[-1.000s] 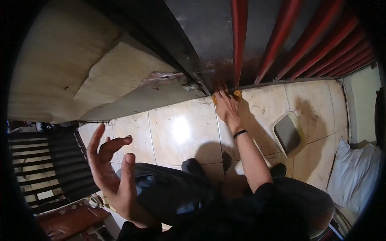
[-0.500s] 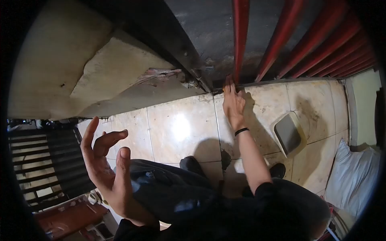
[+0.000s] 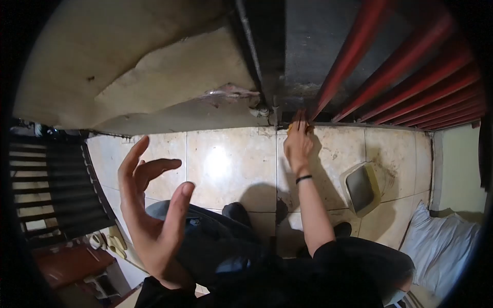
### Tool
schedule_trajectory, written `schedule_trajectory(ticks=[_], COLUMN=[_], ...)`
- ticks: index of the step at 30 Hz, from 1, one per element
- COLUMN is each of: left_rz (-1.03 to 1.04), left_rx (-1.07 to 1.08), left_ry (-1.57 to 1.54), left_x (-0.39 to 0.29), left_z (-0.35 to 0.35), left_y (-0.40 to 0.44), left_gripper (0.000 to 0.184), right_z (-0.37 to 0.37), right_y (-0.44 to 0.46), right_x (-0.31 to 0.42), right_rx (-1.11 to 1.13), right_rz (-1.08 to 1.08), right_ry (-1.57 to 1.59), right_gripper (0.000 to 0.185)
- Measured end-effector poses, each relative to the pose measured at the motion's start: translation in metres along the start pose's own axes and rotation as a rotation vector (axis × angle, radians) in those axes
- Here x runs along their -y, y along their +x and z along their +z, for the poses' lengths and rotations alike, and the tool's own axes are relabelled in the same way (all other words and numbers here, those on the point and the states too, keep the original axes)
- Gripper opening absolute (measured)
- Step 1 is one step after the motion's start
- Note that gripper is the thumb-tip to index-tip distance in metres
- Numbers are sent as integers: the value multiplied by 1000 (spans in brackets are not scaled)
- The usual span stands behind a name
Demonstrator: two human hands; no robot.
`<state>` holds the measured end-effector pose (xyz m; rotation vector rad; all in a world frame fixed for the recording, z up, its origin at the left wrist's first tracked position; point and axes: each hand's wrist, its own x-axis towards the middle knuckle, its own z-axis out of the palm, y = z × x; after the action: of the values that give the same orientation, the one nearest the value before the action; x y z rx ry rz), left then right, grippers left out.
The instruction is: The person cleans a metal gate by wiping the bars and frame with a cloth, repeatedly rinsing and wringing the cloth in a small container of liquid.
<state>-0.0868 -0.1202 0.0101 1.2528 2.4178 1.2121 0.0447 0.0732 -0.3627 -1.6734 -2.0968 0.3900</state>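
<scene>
My right hand (image 3: 298,149), with a dark band at the wrist, reaches down to the foot of the dark metal door (image 3: 328,56) with red bars. Its fingers press a small orange-yellow sponge (image 3: 294,126) against the door's lower edge by the floor; most of it is hidden under the hand. To the right of that forearm stands a pale square plastic tub (image 3: 377,197) that holds greyish liquid. My left hand (image 3: 151,220) hangs in the air at the left, fingers spread and curved, holding nothing.
The tiled floor (image 3: 226,190) has dark stains near the tub. A wall with peeling paint (image 3: 179,77) meets the door frame. A white sack (image 3: 441,246) lies at the right. Dark slatted metal (image 3: 36,179) and slippers (image 3: 115,244) are at the left.
The view has turned, so the door and wall sit at another angle. My right hand stays at the door's foot, with more of the sponge showing. My left hand remains raised and open.
</scene>
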Motion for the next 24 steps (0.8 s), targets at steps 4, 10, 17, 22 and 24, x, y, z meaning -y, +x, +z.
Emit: schedule_trajectory(ticks=[4,10,17,22,24], left_rz=[84,-115,-851,-947,-887], left_rx=[239,84,721,968,960], left_ry=[112,-213,-1295,-1293,-1253], left_x=[20,120,172,154,143], left_z=[-41,-46,153,251,268], left_y=[-1,18,-16,-24,-27], left_gripper=[68,45,55,35,31], right_z=[-11,-49,-121,-145,-168], right_y=[-2,-23,-59,-65,-63], right_x=[13,-9,30,27,25], right_rx=[320,371,380,311,176], right_rz=[23,399,358,-30,19], right_ry=[-212,791,1457,835,425], right_gripper=[52,45,56,72,73])
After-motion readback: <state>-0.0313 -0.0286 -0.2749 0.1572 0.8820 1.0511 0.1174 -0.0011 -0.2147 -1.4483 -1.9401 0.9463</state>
